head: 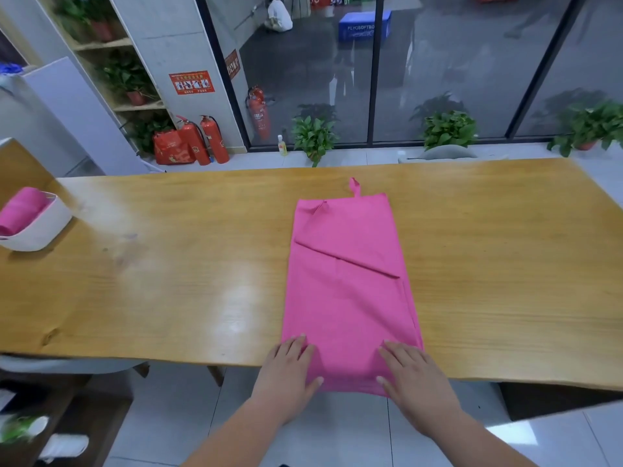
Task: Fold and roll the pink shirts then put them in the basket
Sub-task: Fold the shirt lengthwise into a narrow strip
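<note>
We pressed left hand [286, 369] and right hand [413, 375] flat — fingers straight, gripping nothing — on the near hem of the folded pink shirt [347, 281] on the worktop [168, 264]; folding looked done, a tight roll seemed due.

The desk [168, 281] is of yellow-brown wood with a visible grain. Its top is smooth and varnished, glossy enough that pale light patches shine on it. The pink shirt [347, 281] on it is thin cloth, matt and smooth, with sharp folded edges and a few soft creases. The basket [43, 227] looks like white plastic, smooth and half-matt; the rolled shirt [22, 208] inside is the same matt pink cloth. The floor [337, 429] has pale glossy tiles. The glass wall [438, 62] reflects, and its frames [377, 79] are dark and matt. The fire extinguishers [212, 139] are red and shiny.
</note>
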`<state>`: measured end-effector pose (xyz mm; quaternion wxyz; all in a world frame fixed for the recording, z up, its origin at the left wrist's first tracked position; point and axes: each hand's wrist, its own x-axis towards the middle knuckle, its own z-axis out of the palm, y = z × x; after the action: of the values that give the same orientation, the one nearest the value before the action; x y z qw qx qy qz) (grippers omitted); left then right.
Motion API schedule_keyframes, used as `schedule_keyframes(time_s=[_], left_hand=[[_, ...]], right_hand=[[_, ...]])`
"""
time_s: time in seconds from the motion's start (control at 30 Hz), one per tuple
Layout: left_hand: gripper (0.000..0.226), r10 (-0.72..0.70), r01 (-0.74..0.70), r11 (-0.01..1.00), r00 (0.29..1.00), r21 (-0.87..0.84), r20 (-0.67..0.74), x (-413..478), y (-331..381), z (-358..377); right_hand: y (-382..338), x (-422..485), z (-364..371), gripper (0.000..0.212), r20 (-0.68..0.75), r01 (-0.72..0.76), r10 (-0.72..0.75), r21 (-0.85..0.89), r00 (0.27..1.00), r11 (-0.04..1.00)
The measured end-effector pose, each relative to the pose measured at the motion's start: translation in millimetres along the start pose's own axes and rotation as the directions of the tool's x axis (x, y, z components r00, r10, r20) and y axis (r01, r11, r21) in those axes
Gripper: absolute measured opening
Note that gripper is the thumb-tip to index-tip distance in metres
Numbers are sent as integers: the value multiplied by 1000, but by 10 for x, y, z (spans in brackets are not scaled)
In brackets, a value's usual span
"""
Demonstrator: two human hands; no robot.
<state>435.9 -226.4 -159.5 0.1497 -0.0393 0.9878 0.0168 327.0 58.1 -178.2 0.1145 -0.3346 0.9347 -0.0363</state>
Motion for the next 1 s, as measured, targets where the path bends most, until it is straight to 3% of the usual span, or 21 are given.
schedule_keyframes(time_s=[0.13, 0.2, 0.4, 0.5, 0.6, 0.77, 0.87, 1.0], left_hand=[[67, 67, -65, 997, 997, 51, -47, -40, -20, -107], [70, 74, -73, 997, 997, 19, -34, 61, -96, -197], [77, 25, -20, 998, 996, -58, 84, 276, -217, -286], [68, 37, -38, 998, 999, -41, -14, 236, -264, -214], [54, 86, -99, 991, 987, -94, -134, 246, -349, -66], [31, 180, -215, 969, 950, -119, -254, 629, -694, -71], [40, 67, -117, 978, 961, -175, -268, 924, -888, -172], [53, -34, -10, 971, 982, -238, -183, 1268, -1072, -293]], right_hand=[[-106, -101, -68, 44, -88, 49, -48, 5, 995, 999], [-80, 37, -148, 48, -102, 47, -45, 10, 994, 999], [-17, 398, -283, 76, 137, -31, 21, 70, 990, 997], [-69, 235, -124, 76, 133, -91, 81, 76, 988, 993], [-55, 183, 10, 68, 36, -103, 101, 74, 994, 992], [-64, 646, -264, 66, -12, -158, 159, 44, 987, 986], [-96, 1129, -493, 70, 73, -106, 102, 48, 992, 993], [-277, 1739, -687, 73, 128, 84, -84, 6, 988, 996]])
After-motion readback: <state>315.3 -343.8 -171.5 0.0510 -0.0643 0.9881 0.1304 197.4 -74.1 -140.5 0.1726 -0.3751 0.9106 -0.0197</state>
